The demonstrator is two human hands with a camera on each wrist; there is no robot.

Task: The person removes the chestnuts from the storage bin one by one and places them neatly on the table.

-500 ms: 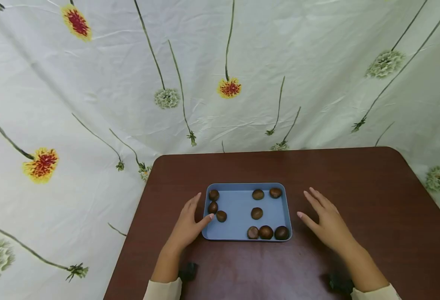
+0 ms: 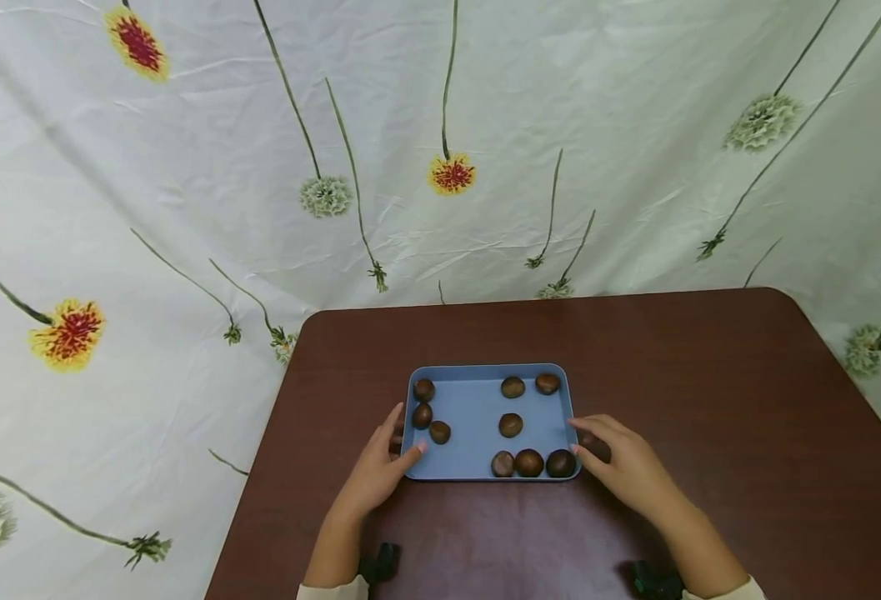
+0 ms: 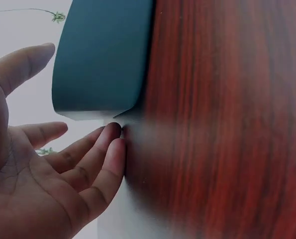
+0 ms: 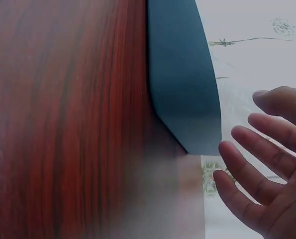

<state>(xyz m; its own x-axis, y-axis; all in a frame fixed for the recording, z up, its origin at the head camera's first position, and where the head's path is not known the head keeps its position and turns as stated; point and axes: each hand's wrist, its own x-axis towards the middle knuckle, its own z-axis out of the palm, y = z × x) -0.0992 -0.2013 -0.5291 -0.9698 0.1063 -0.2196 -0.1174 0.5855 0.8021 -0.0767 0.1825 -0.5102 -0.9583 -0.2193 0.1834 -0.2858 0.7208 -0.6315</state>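
A shallow blue tray [image 2: 473, 408] lies on the table with several brown chestnuts [image 2: 528, 463] in it. Three sit at its left end, and the others are spread over the right half. At the left end is my left hand [image 2: 371, 473], its thumb by the rim and its fingers down beside the wall. My right hand [image 2: 628, 471] is at the right end, fingertips close to the rim. In the left wrist view the loosely bent fingers are near the tray's end wall [image 3: 103, 55]. The right wrist view shows relaxed, spread fingers [image 4: 252, 179] beside the tray.
The dark reddish-brown table [image 2: 680, 358] extends around the tray on all sides. Behind and left of it hangs a pale cloth [image 2: 207, 167] printed with flowers. A small black device [image 2: 380, 563] shows beneath the left wrist, another [image 2: 653, 581] beneath the right.
My right hand has moved left to the tray's right end. The left hand has lowered slightly alongside the left end. The chestnuts keep their places in the tray.
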